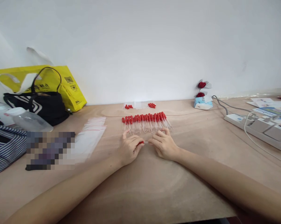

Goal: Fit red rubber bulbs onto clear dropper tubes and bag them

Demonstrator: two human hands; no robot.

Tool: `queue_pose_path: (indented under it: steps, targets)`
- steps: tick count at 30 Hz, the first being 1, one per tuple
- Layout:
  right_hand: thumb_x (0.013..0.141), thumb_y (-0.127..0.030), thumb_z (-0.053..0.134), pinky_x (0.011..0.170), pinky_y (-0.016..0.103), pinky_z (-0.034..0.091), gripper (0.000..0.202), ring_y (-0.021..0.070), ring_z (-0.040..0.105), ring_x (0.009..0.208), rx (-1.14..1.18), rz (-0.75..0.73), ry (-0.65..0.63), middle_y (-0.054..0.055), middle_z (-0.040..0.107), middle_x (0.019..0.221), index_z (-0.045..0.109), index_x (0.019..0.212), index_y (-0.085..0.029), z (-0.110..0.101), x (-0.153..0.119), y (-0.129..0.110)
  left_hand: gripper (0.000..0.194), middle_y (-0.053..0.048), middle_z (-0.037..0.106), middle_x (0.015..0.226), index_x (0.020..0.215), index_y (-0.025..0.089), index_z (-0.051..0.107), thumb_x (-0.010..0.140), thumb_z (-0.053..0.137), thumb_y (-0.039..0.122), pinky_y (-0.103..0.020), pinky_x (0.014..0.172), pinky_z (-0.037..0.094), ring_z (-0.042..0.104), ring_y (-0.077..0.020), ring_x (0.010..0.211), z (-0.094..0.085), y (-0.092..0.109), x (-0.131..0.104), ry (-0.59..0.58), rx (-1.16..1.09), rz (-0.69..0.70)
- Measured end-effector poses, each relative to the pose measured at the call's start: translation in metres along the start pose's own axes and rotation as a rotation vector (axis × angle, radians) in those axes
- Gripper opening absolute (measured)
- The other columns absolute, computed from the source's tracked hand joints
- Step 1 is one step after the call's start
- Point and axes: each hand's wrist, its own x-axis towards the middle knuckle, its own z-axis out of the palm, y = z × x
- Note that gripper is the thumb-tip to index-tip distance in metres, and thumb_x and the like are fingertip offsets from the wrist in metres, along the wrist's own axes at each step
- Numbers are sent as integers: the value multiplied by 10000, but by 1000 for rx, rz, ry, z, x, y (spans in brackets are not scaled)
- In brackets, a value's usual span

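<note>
My left hand (130, 150) pinches a small red bulb (141, 142) between thumb and fingers, just above the table. From it a thin whitish tube (146, 142) runs right, level with the tabletop, to the closed fingertips of my right hand (165, 145). How far the tube goes into the bulb is hidden by my fingers. Just beyond both hands lies a long row of dropper-like pieces (143, 118), with red bulbs pointing away and thin pale stems towards me.
Loose red bulbs (152, 105) lie on clear plastic at the back. Flat zip bags (91, 137) are spread at the left, near a bottle (29, 119), a black bag (49, 107) and a yellow bag (75, 90). A power strip (259, 127) with cables and a tissue pack (203, 103) stand right.
</note>
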Motion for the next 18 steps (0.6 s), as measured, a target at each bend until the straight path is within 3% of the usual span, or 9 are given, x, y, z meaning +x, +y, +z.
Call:
queue_pose_path:
  steps: [8,14,18]
  targets:
    - [832,-189,385,759,334,216,217,150,383,714,36,-1,-22,28,569,680,590,769,-158,3,6,-1,174,2,651,739,801,187,554,851,396,239,-420,981,145,596,-145,763,2,-1,0,-19,11,42]
    - [870,-253,364,792,342,209,253,154,418,758,42,75,-37,32,612,753,606,857,-181,4,6,-1,167,-3,658,772,805,201,575,844,418,240,-467,988,123,592,-163,799,-4,-8,4,-41,-6,-25]
    - [868,-269,384,791,339,217,239,150,444,761,74,118,12,27,635,789,608,894,-191,3,3,2,128,-22,641,823,800,194,599,798,495,268,-409,891,337,577,-174,818,-11,-17,7,2,-261,-177]
